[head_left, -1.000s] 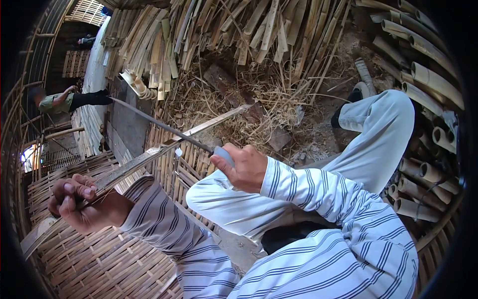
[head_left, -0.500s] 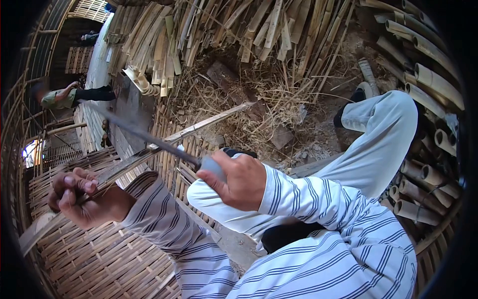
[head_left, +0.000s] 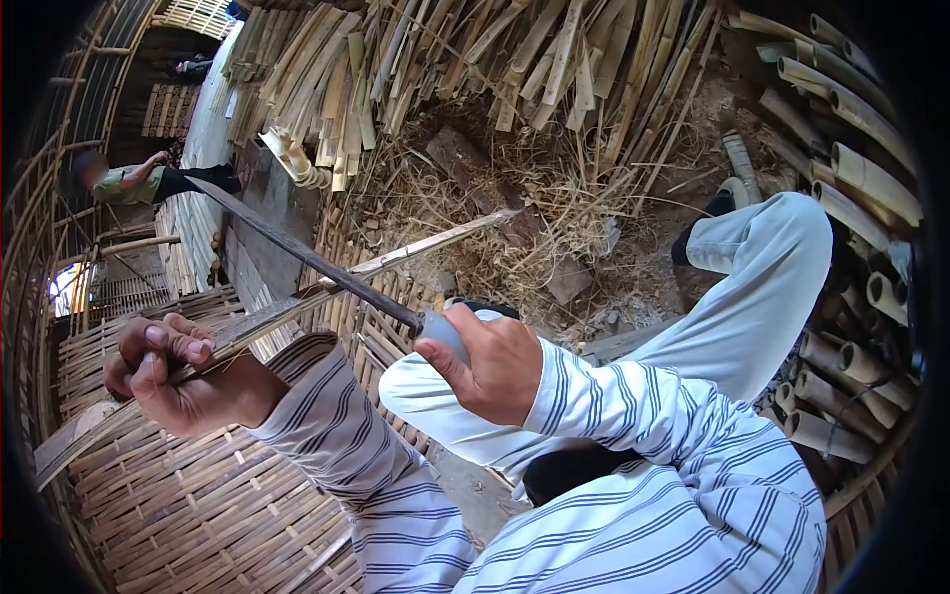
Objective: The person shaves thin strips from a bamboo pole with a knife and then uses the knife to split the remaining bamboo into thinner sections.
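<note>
My left hand [head_left: 183, 371] is closed around a long bamboo strip [head_left: 430, 244], which slants from the lower left up towards the middle of the view. In my right fist [head_left: 495, 361] is the pale handle of a long knife [head_left: 309, 255]. Its dark blade points to the upper left and crosses over the strip in this view, between my two hands. The strip's far end lies over the shavings, beyond my bent knee.
Thin shavings [head_left: 475, 238] litter the ground ahead. Split bamboo slats [head_left: 554, 59] are piled at the back, with cut bamboo tubes [head_left: 861, 178] stacked on the right. A woven bamboo panel [head_left: 198, 505] lies at lower left. Another person [head_left: 139, 183] is at far left.
The view has shifted slightly, and both hands sit a little further right in it. The knife blade, blurred before, now shows sharply. Both holds are unchanged.
</note>
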A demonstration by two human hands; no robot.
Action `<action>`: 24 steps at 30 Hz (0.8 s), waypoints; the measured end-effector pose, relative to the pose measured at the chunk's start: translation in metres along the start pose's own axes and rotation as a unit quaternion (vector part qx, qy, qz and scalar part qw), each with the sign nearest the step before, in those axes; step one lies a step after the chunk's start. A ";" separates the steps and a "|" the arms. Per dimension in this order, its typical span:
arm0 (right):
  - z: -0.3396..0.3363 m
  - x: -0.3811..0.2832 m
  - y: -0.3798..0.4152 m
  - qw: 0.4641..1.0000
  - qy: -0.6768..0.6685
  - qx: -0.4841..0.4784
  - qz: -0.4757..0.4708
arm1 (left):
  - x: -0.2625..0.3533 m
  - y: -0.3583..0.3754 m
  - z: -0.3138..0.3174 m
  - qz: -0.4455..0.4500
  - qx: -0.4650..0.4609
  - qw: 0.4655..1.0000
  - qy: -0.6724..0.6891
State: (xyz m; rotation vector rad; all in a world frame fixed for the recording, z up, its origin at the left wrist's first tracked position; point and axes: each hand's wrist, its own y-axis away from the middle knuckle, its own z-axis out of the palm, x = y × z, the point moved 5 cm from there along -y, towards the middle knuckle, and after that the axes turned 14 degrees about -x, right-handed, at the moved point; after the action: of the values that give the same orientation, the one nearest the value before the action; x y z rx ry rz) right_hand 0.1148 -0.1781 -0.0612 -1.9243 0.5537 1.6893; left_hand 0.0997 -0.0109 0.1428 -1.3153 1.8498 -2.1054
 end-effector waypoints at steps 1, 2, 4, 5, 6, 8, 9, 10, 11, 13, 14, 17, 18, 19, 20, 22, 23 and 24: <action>0.001 0.003 0.001 1.000 -0.001 0.007 -0.005 | 0.001 0.000 0.002 -0.001 0.000 1.000 -0.001; 0.002 0.004 0.003 1.000 -0.003 0.014 -0.009 | 0.002 0.001 0.003 -0.002 -0.001 1.000 -0.003; 0.002 0.004 0.007 1.000 -0.019 0.019 -0.001 | 0.004 0.002 0.009 -0.007 0.011 1.000 -0.021; 0.001 0.003 0.008 0.999 -0.027 0.020 0.003 | 0.005 0.002 0.009 -0.009 0.018 0.999 -0.031; -0.001 0.002 0.008 0.999 -0.039 0.034 0.004 | 0.004 0.001 0.009 -0.008 0.019 0.999 -0.041; -0.005 0.000 0.009 0.996 -0.063 0.061 0.005 | 0.003 0.000 0.009 -0.008 0.023 0.998 -0.062; -0.007 0.002 0.006 0.997 -0.054 0.047 0.018 | 0.003 0.001 0.012 -0.004 0.030 0.998 -0.053; -0.011 0.004 0.004 0.998 -0.047 0.033 0.033 | 0.006 0.004 0.017 -0.002 0.036 0.998 -0.044; -0.013 0.007 0.002 0.998 -0.041 0.019 0.048 | 0.007 0.005 0.019 -0.001 0.042 0.998 -0.035; -0.013 0.008 -0.001 0.998 -0.037 -0.005 0.056 | 0.008 0.005 0.020 -0.007 0.039 0.997 -0.060; -0.014 0.006 -0.003 0.998 -0.030 -0.009 0.056 | 0.007 0.005 0.021 -0.010 0.038 0.997 -0.071; -0.023 0.000 -0.010 0.997 -0.016 -0.034 0.068 | 0.011 0.006 0.027 -0.001 -0.008 1.000 -0.002; -0.025 0.002 -0.013 0.996 -0.012 -0.040 0.074 | 0.012 0.008 0.027 0.011 -0.008 1.000 -0.020; -0.025 0.004 -0.014 0.996 -0.006 -0.050 0.078 | 0.012 0.011 0.027 0.005 -0.017 1.000 -0.013; -0.021 0.012 -0.013 0.996 -0.038 -0.040 0.072 | 0.015 0.011 0.026 0.001 -0.028 1.000 -0.005; -0.019 0.015 -0.014 0.998 -0.017 -0.029 0.061 | 0.017 0.014 0.031 0.017 -0.007 0.999 -0.037; -0.017 0.014 -0.012 0.998 -0.010 -0.026 0.058 | 0.015 0.014 0.029 0.007 0.003 0.999 -0.048; -0.017 0.011 -0.014 0.997 -0.003 -0.029 0.066 | 0.013 0.013 0.026 -0.004 0.010 0.998 -0.061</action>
State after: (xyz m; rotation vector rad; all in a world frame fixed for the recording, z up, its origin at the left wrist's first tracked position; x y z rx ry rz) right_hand 0.1380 -0.1767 -0.0687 -1.9614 0.6484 1.8105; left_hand 0.1005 -0.0422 0.1376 -1.4159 1.7745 -1.9923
